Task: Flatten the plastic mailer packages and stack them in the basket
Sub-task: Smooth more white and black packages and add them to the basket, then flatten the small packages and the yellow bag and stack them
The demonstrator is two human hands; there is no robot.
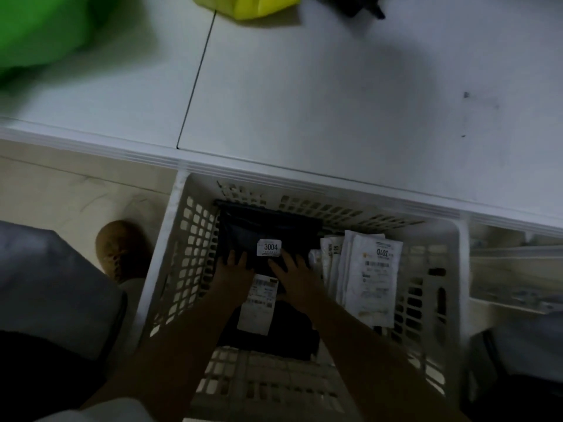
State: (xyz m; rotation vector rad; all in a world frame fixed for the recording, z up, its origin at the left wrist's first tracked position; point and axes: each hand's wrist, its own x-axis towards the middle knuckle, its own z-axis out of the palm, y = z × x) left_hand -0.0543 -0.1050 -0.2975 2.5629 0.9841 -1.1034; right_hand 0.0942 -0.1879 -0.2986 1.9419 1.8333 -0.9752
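down inside the white basket [170,239] below the bench [335,102], the left hand [234,274] and right hand [294,274] press flat, fingers spread, on a black mailer [243,236], likely flattening it; white mailers [370,278] stand alongside.

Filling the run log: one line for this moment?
left hand, right hand: flat on black mailer | white basket | white mailers alongside

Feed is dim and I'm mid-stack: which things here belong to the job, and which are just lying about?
Job:
- white slotted plastic basket
- black plastic mailer labelled 3004, both hands flat on it
- white plastic mailers beside it
- left hand
- right hand

Lying about:
- green bag
- yellow bag
- white table
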